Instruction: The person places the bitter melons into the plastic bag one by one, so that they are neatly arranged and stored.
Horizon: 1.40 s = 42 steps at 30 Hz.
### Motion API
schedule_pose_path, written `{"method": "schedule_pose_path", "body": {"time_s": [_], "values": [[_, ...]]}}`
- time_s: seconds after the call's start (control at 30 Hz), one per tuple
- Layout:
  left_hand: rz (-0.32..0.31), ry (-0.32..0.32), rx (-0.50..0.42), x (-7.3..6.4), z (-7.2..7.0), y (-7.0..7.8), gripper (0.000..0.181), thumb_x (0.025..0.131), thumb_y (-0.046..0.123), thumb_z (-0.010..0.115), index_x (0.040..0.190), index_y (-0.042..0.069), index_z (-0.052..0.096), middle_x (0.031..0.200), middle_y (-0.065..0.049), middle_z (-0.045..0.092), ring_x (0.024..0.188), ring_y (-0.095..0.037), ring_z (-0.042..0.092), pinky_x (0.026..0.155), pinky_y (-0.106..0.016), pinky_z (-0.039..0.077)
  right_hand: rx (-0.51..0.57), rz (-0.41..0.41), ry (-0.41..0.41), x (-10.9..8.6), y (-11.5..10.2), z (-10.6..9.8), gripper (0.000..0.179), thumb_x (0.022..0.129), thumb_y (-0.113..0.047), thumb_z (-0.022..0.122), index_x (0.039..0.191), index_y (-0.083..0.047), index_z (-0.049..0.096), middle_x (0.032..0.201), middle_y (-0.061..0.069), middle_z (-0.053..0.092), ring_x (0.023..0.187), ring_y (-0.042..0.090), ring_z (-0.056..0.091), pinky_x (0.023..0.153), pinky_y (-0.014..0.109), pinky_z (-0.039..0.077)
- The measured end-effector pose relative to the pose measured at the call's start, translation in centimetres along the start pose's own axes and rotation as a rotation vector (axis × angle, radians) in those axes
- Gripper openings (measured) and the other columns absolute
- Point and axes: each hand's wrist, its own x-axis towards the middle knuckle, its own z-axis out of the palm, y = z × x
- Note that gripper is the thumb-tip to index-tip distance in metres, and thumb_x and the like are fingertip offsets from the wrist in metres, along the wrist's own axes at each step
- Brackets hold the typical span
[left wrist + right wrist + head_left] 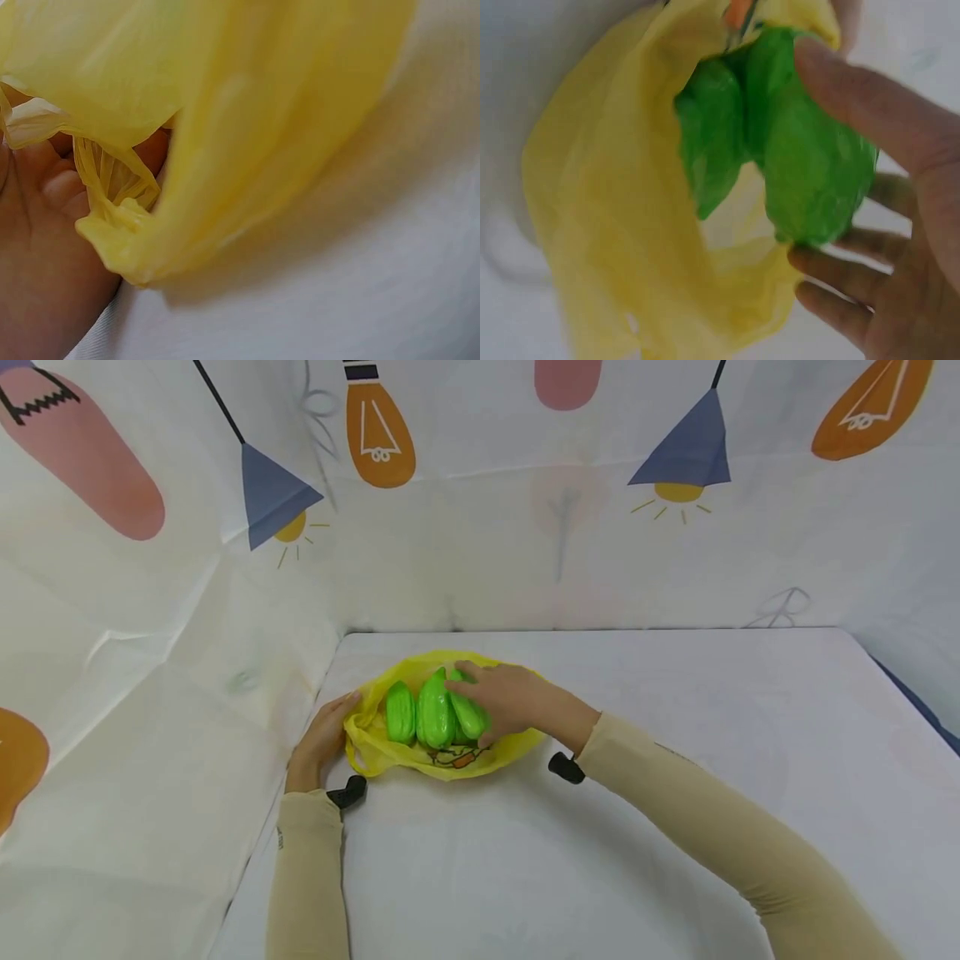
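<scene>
A yellow plastic bag (pixel 517 747) lies open toward the far left of the white table, with a printed picture on its near side. Several shiny, ridged green fruits, like star fruit (pixel 401 712), sit in its mouth. At the bag's left edge, my left hand (pixel 326 735) holds the plastic; in the left wrist view the bag's gathered handle (pixel 124 225) covers most of its fingers. My right hand (pixel 510 697) reaches in from the right. Its thumb and fingers grip the rightmost green star fruit (pixel 817 165), thumb on one side and fingertips on the other.
The white table (pixel 637 860) extends to the right and toward me. White cloth printed with lamps and bulbs (pixel 480 552) hangs behind the table and along its left side. A small black device (pixel 566 768) is on each wrist.
</scene>
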Motion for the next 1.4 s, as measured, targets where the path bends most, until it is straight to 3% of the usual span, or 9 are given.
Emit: {"method": "schedule_pose_path", "body": {"time_s": [0.17,0.33,0.47,0.7,0.8,0.9,1.03,1.13,1.4], "values": [[0.005,-0.002,-0.024,-0.1,-0.1,-0.4,0.069,0.103,0.048,0.041,0.148,-0.003,0.034,0.118,0.012,0.052,0.105,0.001,0.052,0.09,-0.013,0.044,-0.068,0.057,-0.038,2.2,0.1,0.6,0.101,0.081,-0.054,0.075,0.157,-0.019,0.019,0.163,0.016,0.012,0.136,0.034,0.044,0.113,0.047,0.036],[-0.017,0.002,-0.004,0.0,-0.1,-0.1,0.066,0.105,0.047,0.038,0.15,-0.001,0.033,0.129,0.004,0.049,0.107,0.001,0.051,0.091,-0.013,0.043,-0.086,0.096,-0.122,3.3,-0.2,0.9,0.103,0.083,-0.057,0.071,0.158,-0.016,0.014,0.163,0.018,0.009,0.133,0.034,0.047,0.11,0.044,0.04],[-0.026,-0.006,-0.012,-0.1,0.1,0.9,0.063,0.106,0.043,0.037,0.15,-0.001,0.033,0.134,-0.002,0.047,0.106,0.0,0.052,0.09,-0.013,0.044,-0.096,0.122,-0.125,3.4,-0.2,1.0,0.105,0.082,-0.059,0.07,0.158,-0.015,0.013,0.163,0.018,0.009,0.132,0.034,0.049,0.109,0.043,0.041],[-0.04,-0.01,-0.01,-1.2,0.8,2.6,0.06,0.106,0.038,0.039,0.149,-0.004,0.032,0.115,0.011,0.053,0.1,0.001,0.054,0.086,-0.013,0.047,-0.06,0.132,-0.075,3.3,-0.3,1.4,0.105,0.081,-0.058,0.073,0.158,-0.013,0.016,0.162,0.02,0.011,0.136,0.038,0.043,0.108,0.044,0.042],[-0.051,-0.006,-0.008,-1.3,0.9,2.7,0.06,0.107,0.038,0.037,0.15,-0.002,0.031,0.127,0.002,0.051,0.102,0.001,0.053,0.088,-0.012,0.046,-0.08,0.14,-0.059,3.4,-0.5,1.8,0.105,0.081,-0.06,0.071,0.157,-0.013,0.016,0.161,0.02,0.013,0.138,0.038,0.04,0.107,0.044,0.044],[-0.05,-0.007,-0.004,-1.4,0.9,2.5,0.06,0.107,0.037,0.036,0.151,-0.003,0.03,0.128,0.002,0.049,0.103,0.002,0.052,0.088,-0.012,0.045,-0.103,0.147,-0.033,3.5,-0.6,2.5,0.106,0.08,-0.062,0.07,0.157,-0.013,0.017,0.161,0.02,0.015,0.138,0.038,0.04,0.104,0.043,0.046],[-0.04,-0.007,-0.014,-1.5,0.8,2.4,0.06,0.107,0.037,0.037,0.149,-0.005,0.032,0.114,0.011,0.052,0.099,0.001,0.055,0.086,-0.013,0.047,-0.107,0.141,0.022,3.4,-0.8,3.2,0.105,0.08,-0.063,0.07,0.156,-0.012,0.018,0.159,0.02,0.017,0.136,0.038,0.043,0.104,0.043,0.047],[-0.03,-0.007,-0.021,-1.4,0.6,2.2,0.06,0.107,0.037,0.038,0.148,-0.005,0.032,0.112,0.011,0.054,0.098,0.0,0.056,0.085,-0.014,0.048,-0.098,0.136,0.059,3.3,-0.9,3.6,0.104,0.081,-0.062,0.069,0.156,-0.011,0.019,0.159,0.021,0.017,0.135,0.038,0.044,0.104,0.043,0.047],[-0.02,0.011,-0.006,-0.3,0.1,0.6,0.065,0.105,0.045,0.039,0.15,-0.002,0.033,0.121,0.009,0.053,0.101,0.003,0.055,0.087,-0.013,0.047,-0.012,0.105,0.13,2.4,-0.6,5.4,0.11,0.084,-0.06,0.067,0.158,-0.009,0.003,0.162,0.022,-0.007,0.135,0.038,0.045,0.102,0.046,0.047]]}}
